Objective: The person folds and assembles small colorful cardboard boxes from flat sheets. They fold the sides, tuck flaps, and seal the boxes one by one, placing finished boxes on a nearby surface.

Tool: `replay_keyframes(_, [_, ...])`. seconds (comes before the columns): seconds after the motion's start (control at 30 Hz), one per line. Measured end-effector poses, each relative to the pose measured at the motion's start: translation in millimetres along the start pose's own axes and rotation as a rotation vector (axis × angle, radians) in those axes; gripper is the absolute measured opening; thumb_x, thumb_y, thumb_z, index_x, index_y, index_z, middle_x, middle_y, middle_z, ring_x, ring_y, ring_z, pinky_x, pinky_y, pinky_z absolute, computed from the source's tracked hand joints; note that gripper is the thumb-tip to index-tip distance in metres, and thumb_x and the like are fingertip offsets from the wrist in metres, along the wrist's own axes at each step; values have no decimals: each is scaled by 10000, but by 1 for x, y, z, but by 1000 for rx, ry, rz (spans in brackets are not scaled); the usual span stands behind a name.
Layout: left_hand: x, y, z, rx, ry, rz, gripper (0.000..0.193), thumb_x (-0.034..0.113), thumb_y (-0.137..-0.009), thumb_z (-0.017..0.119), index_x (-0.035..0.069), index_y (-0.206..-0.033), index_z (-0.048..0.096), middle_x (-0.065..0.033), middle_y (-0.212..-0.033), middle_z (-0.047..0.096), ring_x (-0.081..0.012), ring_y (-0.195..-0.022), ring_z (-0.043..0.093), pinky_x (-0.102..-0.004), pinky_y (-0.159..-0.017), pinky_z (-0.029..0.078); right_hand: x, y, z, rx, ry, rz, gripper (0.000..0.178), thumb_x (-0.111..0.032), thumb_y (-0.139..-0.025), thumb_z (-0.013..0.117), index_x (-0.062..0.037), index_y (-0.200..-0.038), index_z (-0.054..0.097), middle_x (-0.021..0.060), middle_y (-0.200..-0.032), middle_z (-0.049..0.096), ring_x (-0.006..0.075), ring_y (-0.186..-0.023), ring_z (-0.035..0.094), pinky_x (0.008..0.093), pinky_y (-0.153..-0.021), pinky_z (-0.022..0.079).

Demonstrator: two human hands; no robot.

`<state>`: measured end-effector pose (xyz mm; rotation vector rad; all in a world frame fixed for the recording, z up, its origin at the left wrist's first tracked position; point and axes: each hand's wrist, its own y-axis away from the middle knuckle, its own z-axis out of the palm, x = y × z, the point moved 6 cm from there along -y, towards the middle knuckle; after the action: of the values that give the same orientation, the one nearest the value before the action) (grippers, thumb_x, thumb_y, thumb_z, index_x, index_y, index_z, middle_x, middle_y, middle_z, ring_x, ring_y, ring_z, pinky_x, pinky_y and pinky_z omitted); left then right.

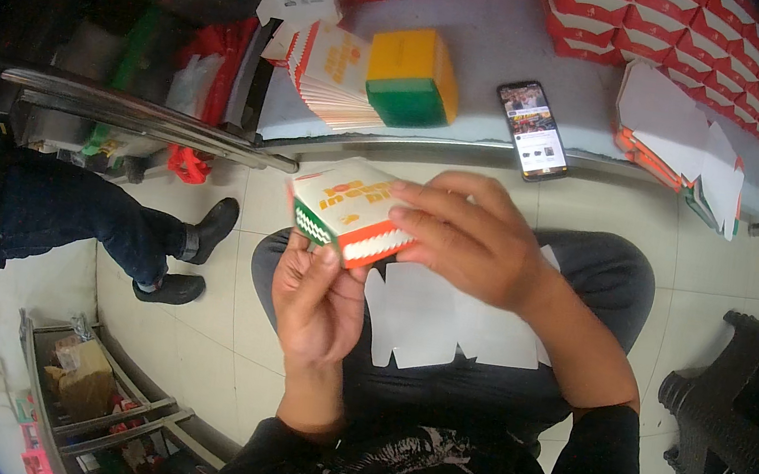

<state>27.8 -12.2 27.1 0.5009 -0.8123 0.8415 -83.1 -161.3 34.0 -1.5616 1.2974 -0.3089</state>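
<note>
Above my lap I hold a small folded carton (338,202), white on top with orange and green patterned sides. My left hand (316,310) grips its near left corner from below, thumb against the side. Over the top and right side lie the curved fingers of my right hand (485,245), closed on the same carton. Across my thighs rests a flat white cardboard blank (417,316) with cut flaps, partly covered by my right hand and forearm.
On the grey table stand fanned flat blanks (334,66), a yellow and green box (412,69), a phone (535,131) and more blanks (673,121). Red and white cartons (670,31) are piled behind. Another person's legs (84,210) are at left, a dark stool (725,393) at right.
</note>
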Motion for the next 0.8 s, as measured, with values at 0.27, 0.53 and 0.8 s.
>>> replay_keyframes(0.27, [3,0,-39,-138,452,-229,393,32,-1071,520,-135,-1426,497,-239,-1407,618,-242,-1263,632,-365,-1045,541,2,-5,-5,-14,-215,0,684,-274,-707,897,29,-1292,710,186,-1309,705,327,-1049,670,407,-883,574])
replay_keyframes(0.53, [-25,17,-45,-248,260,-593,499,460,-1161,391,22,-1041,599,-126,-754,647,-189,-567,595,-279,-520,501,5,-6,-12,11,-197,85,683,-257,-673,924,21,-1262,718,126,-1130,736,297,-994,678,385,-833,576])
replay_keyframes(0.8, [40,-21,-74,-99,-745,242,525,541,-1122,478,35,-1014,566,-20,-879,605,-94,-791,606,-250,-693,483,14,-2,-3,-47,-424,354,569,-282,-703,955,-42,-1183,766,96,-950,726,221,-889,691,320,-739,556])
